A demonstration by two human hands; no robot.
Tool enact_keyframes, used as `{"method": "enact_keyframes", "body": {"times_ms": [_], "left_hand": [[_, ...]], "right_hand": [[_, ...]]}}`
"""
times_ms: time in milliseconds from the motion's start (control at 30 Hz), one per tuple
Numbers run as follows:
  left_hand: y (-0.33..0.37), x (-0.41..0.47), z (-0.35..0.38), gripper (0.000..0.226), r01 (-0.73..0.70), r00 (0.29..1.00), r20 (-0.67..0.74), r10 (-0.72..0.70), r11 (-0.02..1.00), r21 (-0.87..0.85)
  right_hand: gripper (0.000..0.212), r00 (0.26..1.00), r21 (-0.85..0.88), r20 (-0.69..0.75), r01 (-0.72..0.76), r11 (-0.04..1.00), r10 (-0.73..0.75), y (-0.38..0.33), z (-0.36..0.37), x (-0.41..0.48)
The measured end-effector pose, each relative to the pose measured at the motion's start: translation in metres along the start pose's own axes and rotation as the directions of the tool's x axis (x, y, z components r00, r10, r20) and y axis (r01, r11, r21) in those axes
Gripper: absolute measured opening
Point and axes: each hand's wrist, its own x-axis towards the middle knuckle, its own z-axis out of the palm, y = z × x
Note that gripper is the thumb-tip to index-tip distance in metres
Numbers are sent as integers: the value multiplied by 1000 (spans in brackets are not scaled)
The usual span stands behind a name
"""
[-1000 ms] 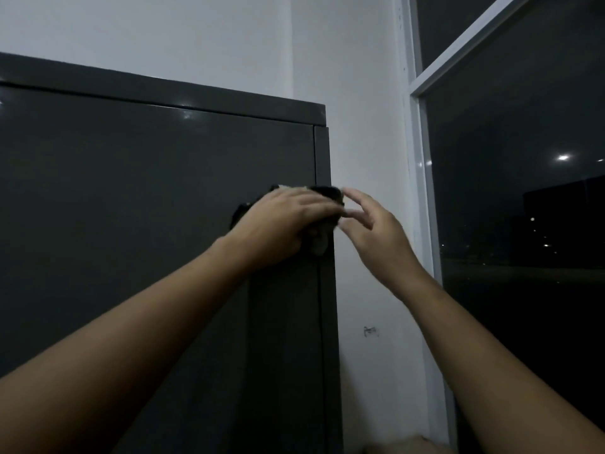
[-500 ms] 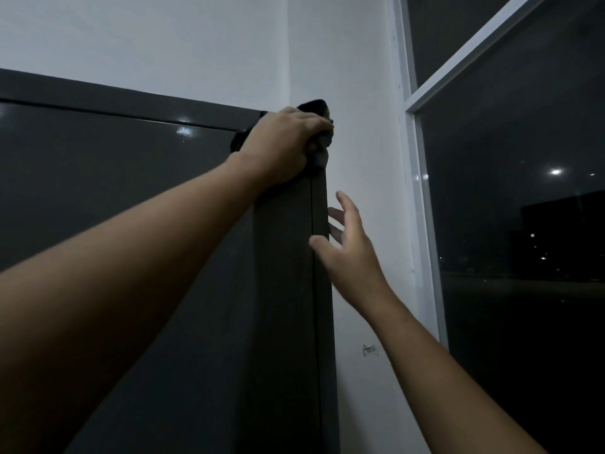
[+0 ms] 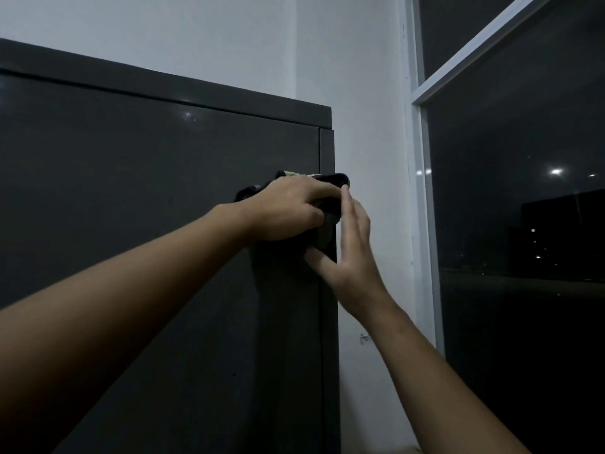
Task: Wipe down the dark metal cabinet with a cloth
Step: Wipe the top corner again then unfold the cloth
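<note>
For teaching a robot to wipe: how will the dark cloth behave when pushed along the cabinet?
Probably floppy: the cloth bunches under the left hand and wraps the cabinet edge. Likely light, since one hand holds it up. It may slide easily on the glossy metal.

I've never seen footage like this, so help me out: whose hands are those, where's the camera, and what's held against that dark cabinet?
No machine here: a person is working bare-handed, filmed by a camera worn on their head. The left hand holds a dark cloth against the cabinet near its right edge. The right hand, fingers straight, rests on that edge beside the cloth, holding nothing. Further right are a white wall and a dark window.
</note>
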Motion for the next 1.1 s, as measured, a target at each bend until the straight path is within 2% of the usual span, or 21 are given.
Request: {"method": "enact_keyframes", "body": {"times_ms": [67, 133, 200, 233, 267, 333, 433, 500, 567, 633, 700, 833, 967, 1100], "left_hand": [[2, -9, 0, 57, 101, 994, 63, -84, 932, -348], [0, -20, -1, 60, 123, 992, 58, -109, 813, -570], [-5, -31, -6, 60, 111, 988, -2, -154, 725, -680], [-8, -37, -10, 62, 86, 982, -67, -178, 728, -680], [-13, -44, -16, 61, 51, 968, -160, -195, 773, -633], [-22, -56, -25, 56, 9, 933, -324, -159, 908, -420], [-35, -68, -24, 54, 49, 929, -359, -87, 992, -113], [-39, -71, -14, 55, 54, 944, -328, -43, 998, 24], [-43, -73, -8, 58, 49, 954, -299, -31, 997, 53], [-46, -75, -5, 62, 52, 955, -294, -48, 999, 8], [-48, -77, 1, 63, 29, 945, -327, -9, 998, 57], [-44, -80, 29, 68, 38, 937, -339, 86, 938, 343], [-42, -85, 50, 65, 86, 919, -386, 80, 914, 395], [-39, -92, 68, 55, 133, 924, -377, 61, 874, 467]], "right_hand": [[104, 1000, -92, -13, 22, 996, -23, -7, 11, 6], [104, 998, -205, -18, 49, 978, -54, -14, 18, 16], [97, 997, -273, -36, 60, 960, -73, -17, 26, 27], [89, 995, -272, -65, 51, 961, -71, -18, 29, 31], [80, 991, -260, -104, 50, 964, -79, -17, 32, 36], [68, 977, -294, -161, 91, 952, -143, -15, 33, 49], [61, 945, -357, -227, 146, 923, -237, -18, 24, 87], [56, 918, -349, -293, 158, 924, -267, -25, 17, 116], [52, 898, -362, -323, 174, 916, -299, -28, 12, 132], [50, 888, -388, -305, 214, 897, -344, -24, 10, 129], [53, 892, -450, -239, 248, 858, -383, -13, 9, 111], [58, 911, -502, -132, 278, 819, -391, 15, 11, 51], [54, 905, -429, -86, 343, 836, -416, 55, 29, -48], [56, 904, -385, 24, 402, 831, -426, 97, 44, -147]]}}
